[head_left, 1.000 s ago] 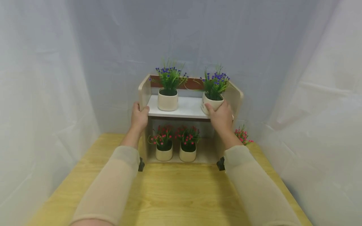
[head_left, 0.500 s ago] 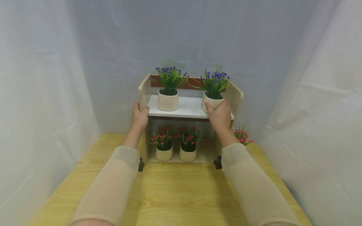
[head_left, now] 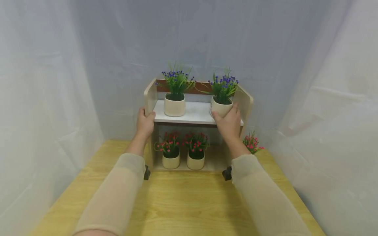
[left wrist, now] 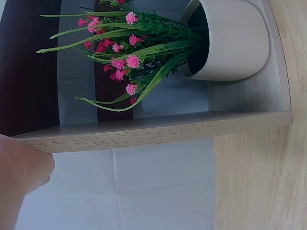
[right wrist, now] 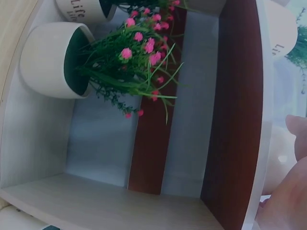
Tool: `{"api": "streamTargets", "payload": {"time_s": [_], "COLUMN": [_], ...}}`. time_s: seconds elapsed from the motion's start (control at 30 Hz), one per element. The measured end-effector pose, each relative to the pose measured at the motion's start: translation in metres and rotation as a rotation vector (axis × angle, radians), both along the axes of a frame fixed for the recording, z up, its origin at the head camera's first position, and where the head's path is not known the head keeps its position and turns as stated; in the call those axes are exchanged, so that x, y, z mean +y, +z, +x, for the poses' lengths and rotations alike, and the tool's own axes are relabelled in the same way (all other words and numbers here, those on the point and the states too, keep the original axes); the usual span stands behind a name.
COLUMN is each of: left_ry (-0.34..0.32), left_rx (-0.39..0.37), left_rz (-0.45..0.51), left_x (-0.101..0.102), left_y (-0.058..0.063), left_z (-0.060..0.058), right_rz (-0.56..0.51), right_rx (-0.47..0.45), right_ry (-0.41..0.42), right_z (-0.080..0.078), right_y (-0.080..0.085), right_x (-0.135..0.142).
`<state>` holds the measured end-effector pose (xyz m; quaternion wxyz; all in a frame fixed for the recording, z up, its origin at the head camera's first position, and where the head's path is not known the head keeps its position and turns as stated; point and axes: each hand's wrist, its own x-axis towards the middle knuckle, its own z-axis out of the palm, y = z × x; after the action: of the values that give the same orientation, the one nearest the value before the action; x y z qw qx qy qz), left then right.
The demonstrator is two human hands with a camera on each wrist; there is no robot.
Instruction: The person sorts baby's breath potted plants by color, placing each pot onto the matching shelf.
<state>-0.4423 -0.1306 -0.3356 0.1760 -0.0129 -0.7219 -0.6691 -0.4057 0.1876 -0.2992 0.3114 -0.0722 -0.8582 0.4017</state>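
Observation:
My left hand [head_left: 145, 124] grips the left side panel [head_left: 151, 100] of a small two-tier wooden shelf, its thumb by the white upper board [head_left: 196, 113]. In the left wrist view, that hand [left wrist: 24, 167] is at the panel's edge. My right hand [head_left: 230, 124] holds a cream flowerpot [head_left: 221, 107] with purple flowers at the right of the upper board, thumb in front and fingers around the right side. In the right wrist view, the pot [right wrist: 280, 160] is partly hidden behind the hand [right wrist: 288, 191]. Another cream pot of purple flowers [head_left: 175, 106] stands left on that board.
Two cream pots with pink flowers, a left one [head_left: 171, 160] and a right one [head_left: 195, 160], stand on the lower tier. More pink flowers [head_left: 252, 143] show behind my right forearm. Black clips [head_left: 226, 173] sit at the shelf's front feet. Pale curtains [head_left: 44, 114] surround the wooden table [head_left: 183, 203].
My right hand has shifted slightly left, and its thumb has slid a little lower on the pot. My left hand keeps its grip on the panel. The head view has tilted very slightly.

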Motion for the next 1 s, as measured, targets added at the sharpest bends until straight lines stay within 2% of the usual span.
{"api": "streamTargets", "payload": {"time_s": [0.3,0.5,0.67,0.87,1.0], "left_ry": [0.0,0.004,0.005,0.003,-0.004], "left_rx": [0.002,0.008,0.01,0.006,0.004], "left_rz": [0.001,-0.007,-0.006,0.007,0.007], "left_x": [0.001,0.0,0.001,0.001,0.0], "left_y": [-0.001,-0.002,-0.002,-0.001,-0.001], "left_z": [0.0,-0.001,0.0,0.0,0.001], "right_rz": [-0.058,-0.083,-0.146,-0.191,-0.215], "right_rx": [0.062,0.136,0.181,0.213,0.189], "right_ry": [0.011,0.036,0.045,0.012,-0.017], "right_z": [0.02,0.033,0.045,0.061,0.069], "right_y": [-0.004,-0.013,-0.022,-0.033,-0.047], "right_x": [-0.001,0.0,0.003,0.008,0.013]}}
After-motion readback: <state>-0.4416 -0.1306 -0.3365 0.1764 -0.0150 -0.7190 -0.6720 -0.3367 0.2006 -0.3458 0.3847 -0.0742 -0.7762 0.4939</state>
